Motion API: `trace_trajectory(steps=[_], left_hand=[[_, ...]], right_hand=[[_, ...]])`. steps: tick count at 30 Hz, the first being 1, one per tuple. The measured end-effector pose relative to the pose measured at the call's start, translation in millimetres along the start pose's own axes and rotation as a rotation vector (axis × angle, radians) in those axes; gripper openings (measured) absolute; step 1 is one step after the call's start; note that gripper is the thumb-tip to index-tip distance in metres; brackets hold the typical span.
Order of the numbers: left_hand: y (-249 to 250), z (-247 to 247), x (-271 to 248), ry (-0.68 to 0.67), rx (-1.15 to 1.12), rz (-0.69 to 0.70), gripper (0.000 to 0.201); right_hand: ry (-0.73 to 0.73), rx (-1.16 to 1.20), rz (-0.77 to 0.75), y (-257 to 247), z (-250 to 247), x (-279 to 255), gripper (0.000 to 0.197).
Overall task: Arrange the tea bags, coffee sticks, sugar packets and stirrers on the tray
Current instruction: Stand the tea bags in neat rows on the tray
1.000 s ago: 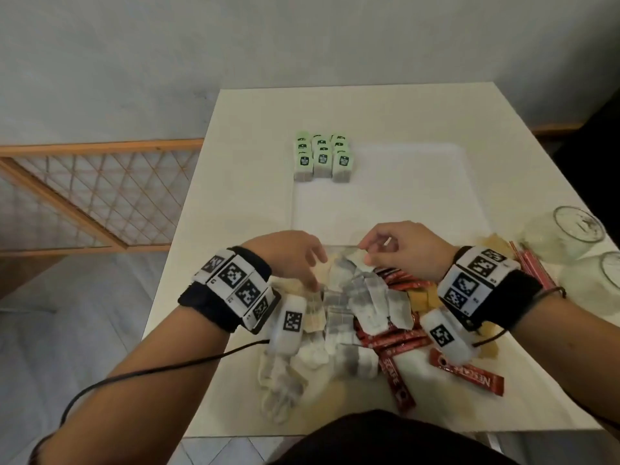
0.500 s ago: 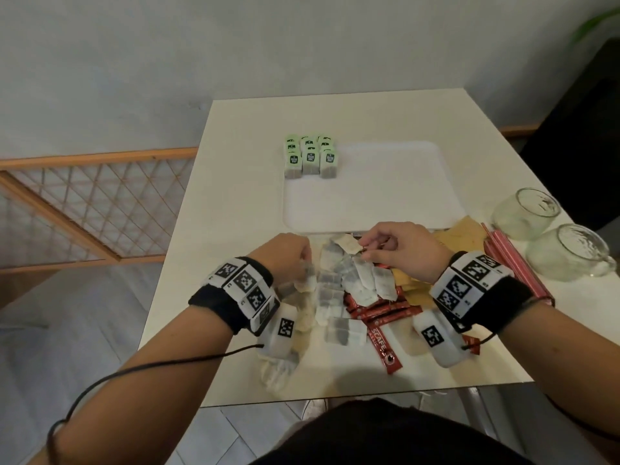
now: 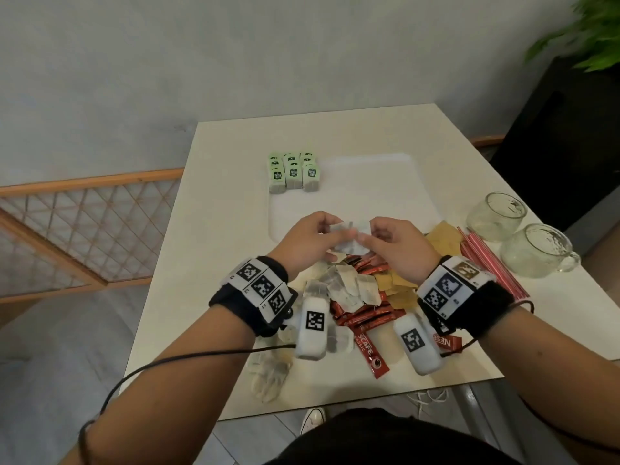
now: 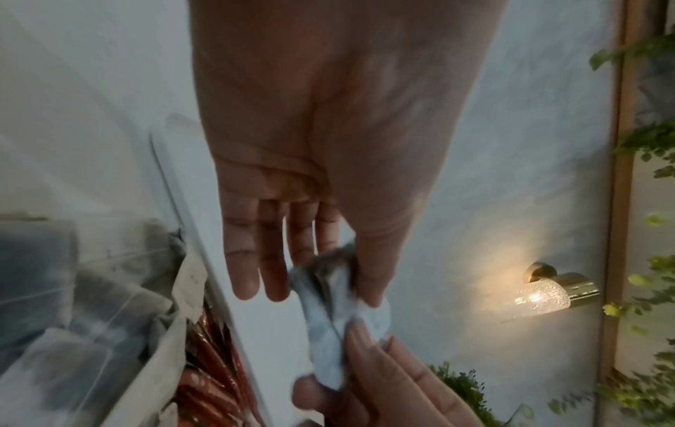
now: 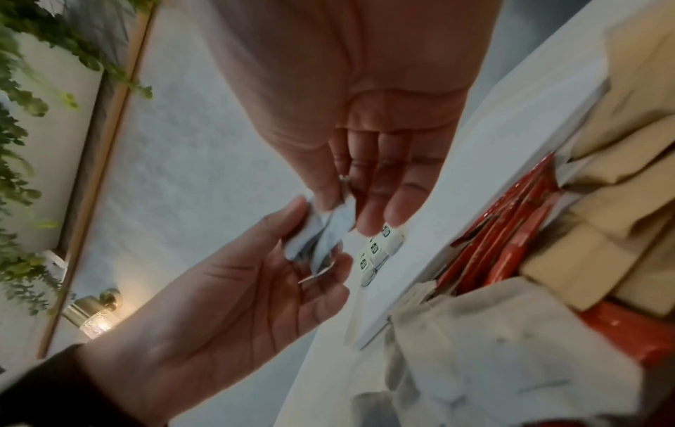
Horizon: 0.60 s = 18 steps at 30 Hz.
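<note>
White tea bag (image 3: pixel 349 237) hangs pinched between left hand (image 3: pixel 307 241) and right hand (image 3: pixel 396 250), raised over the tray's (image 3: pixel 385 196) near edge, its length running hand to hand; neither is nearer.

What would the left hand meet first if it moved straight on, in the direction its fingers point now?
Most likely the right hand: the left hand points rightward at it, and both pinch the same tea bag. Depth seems equal, so nothing else lies between.
</note>
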<state>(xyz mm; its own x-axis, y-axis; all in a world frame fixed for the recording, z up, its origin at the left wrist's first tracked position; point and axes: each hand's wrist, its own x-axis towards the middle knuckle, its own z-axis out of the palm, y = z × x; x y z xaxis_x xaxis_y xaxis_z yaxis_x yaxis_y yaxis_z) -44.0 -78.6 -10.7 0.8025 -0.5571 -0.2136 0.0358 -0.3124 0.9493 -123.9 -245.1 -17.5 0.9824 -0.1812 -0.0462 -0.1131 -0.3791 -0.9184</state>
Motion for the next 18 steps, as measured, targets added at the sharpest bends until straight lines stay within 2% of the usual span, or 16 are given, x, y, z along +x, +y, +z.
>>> trace_trajectory(steps=[3, 7, 9, 12, 14, 17, 18], left_hand=[[-5.9, -1.2, 11.3, 0.025, 0.223, 0.057, 0.022], [-23.2, -9.9, 27.1, -0.134, 0.757, 0.139, 0.05], [-31.5, -8.8, 34.5, -0.157, 0.922, 0.139, 0.047], [-36.2, -7.4, 41.0, -0.048, 0.958, 0.154, 0.024], [-34.0, -8.5, 43.1, 0.041, 0.922, 0.154, 0.024], [-27.0, -13.3, 43.9, 0.146, 0.674, 0.136, 0.021], [-25.3, -14.0, 44.6, 0.144, 0.549, 0.116, 0.02]], right_hand=[[0.049, -0.075, 0.043, 9.2, -11.6, -0.7, 0.022], [0.048, -0.185, 0.067, 18.9, -23.8, -3.9, 0.024], [0.04, -0.211, 0.062, 22.5, -26.2, -4.1, 0.019], [0.029, -0.195, 0.053, 26.4, -27.6, -1.2, 0.008], [0.019, -0.165, 0.046, 26.6, -29.2, 1.2, 0.006], [0.002, -0.171, 0.023, 24.3, -32.3, 7.6, 0.013], [-0.005, -0.179, 0.016, 21.2, -33.2, 9.7, 0.014]])
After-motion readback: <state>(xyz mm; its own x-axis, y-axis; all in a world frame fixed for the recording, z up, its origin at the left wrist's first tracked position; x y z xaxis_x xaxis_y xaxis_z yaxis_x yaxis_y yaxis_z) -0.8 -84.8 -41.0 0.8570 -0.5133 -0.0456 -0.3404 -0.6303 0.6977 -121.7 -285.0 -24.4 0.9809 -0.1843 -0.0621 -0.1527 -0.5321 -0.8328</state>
